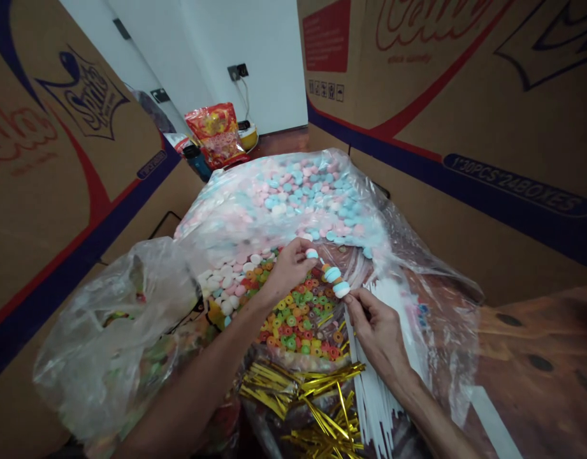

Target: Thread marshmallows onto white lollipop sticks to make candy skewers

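Two bare hands in view, both at work over the sweets. Left hand (287, 268): fingers closed in a pinch on one pale blue candy (311, 254), held at the upper tip of a thin white stick (320, 261). Right hand (375, 326): fingers pinched together on the lower end of that stick, which slants up and to the left above the heap of coloured ring candies (303, 315). Threaded candies (336, 281) on the stick: two pale blue-and-white discs counted, with one small orange piece between them; nothing further can be made out. One large clear plastic bag (303, 191) lies beyond the hands, filled with pink and blue discs too many to count. One patch of white and pink candies (231, 280) lies just left of the ring heap. One loose bundle of gold twist ties (317, 395) lies near the lower edge, touching one bundle of spare white sticks (376, 389) to its right. One crumpled clear bag (111, 331) sits beside the left forearm. Two printed cardboard boxes flank the work, one left box (44, 166) and one right box (465, 102). One red snack packet (217, 134) stands against the far wall, well apart, below one wall socket (238, 71)
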{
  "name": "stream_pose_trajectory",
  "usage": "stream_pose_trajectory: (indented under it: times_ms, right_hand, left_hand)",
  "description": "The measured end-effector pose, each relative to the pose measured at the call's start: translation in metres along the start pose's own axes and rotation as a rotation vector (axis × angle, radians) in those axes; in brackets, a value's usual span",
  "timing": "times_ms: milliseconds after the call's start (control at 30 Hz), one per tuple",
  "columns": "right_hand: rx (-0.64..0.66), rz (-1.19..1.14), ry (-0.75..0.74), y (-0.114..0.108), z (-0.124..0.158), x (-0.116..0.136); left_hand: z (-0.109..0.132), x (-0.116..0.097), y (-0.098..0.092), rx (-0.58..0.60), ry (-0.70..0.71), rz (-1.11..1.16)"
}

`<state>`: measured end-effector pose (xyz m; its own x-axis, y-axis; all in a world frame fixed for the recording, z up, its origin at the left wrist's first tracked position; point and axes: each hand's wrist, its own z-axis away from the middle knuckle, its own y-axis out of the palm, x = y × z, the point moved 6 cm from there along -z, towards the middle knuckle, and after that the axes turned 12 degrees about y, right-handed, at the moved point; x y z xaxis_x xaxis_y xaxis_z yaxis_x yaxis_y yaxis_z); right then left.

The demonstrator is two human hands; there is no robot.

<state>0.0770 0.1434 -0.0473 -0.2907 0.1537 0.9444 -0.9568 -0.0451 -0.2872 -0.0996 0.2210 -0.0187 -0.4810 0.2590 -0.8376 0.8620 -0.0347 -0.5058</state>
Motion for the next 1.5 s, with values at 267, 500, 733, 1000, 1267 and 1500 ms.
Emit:
stream_pose_trajectory:
  times_ms: [267,500,733,1000,1267,1500]
  right_hand:
    - [0.041,0.012,-0.001,0.002,0.001,0.002]
    - [0.055,0.08,0.011,0.0,-0.001,0.002]
    - [0.04,0.095,0.017,-0.001,-0.001,0.003]
    - [0.008,0.143,0.011,-0.002,0.0,0.005]
    - [-0.043,0.179,-0.015,-0.002,0.002,0.004]
    - [-0.059,0.159,-0.05,0.001,0.006,0.006]
  left_hand:
    - [0.01,0.007,-0.001,-0.178,0.016,0.279]
    - [0.011,0.013,-0.004,-0.102,0.095,0.071]
    - [0.012,0.009,-0.003,-0.069,-0.005,0.107]
    - [0.017,0.009,0.009,-0.123,0.006,0.182]
    - [0.024,0.001,0.015,-0.05,0.127,0.029]
    - [0.029,-0.005,0.016,-0.153,0.111,0.042]
